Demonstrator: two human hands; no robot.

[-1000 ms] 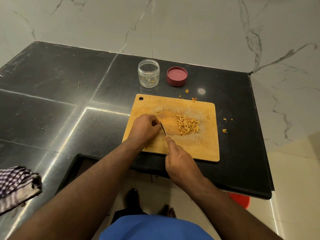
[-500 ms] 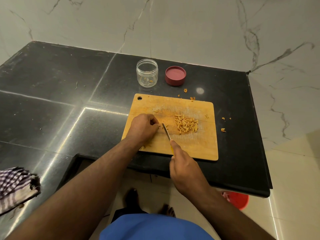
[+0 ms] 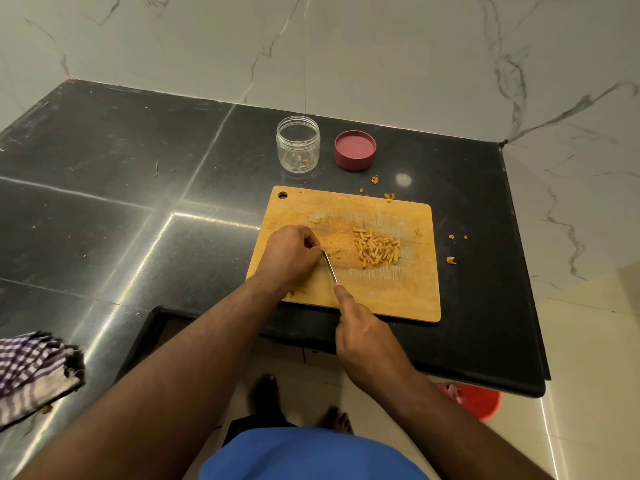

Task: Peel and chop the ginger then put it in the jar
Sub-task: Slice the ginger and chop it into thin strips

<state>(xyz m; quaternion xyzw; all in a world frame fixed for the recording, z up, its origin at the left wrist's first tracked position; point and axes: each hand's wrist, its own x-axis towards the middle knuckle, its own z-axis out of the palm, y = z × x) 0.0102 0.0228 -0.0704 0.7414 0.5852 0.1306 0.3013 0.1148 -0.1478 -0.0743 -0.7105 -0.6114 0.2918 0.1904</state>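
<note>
A wooden cutting board [image 3: 388, 299] lies on the black counter. A pile of chopped ginger sticks [image 3: 376, 250] sits at its middle. My left hand [image 3: 291, 252] rests curled on the board's left part, holding down a ginger piece that it mostly hides; small cut bits [image 3: 334, 251] show beside its fingertips. My right hand [image 3: 363, 332] grips a knife [image 3: 330, 266], index finger along the spine, with the blade tip at my left fingers. An open clear jar [image 3: 298, 144] stands behind the board with a few bits inside. Its red lid [image 3: 355, 150] lies to the right.
Ginger peel scraps [image 3: 450, 260] lie on the black counter [image 3: 138, 202] right of and behind the board. A checked cloth [image 3: 33, 372] lies at the near left. A red bucket [image 3: 474, 400] stands on the floor under the counter's right edge. Marble walls bound the back and right.
The knife rose and tilted half a second ago and is now back down against my left fingertips. My left hand has stayed in place on the board.
</note>
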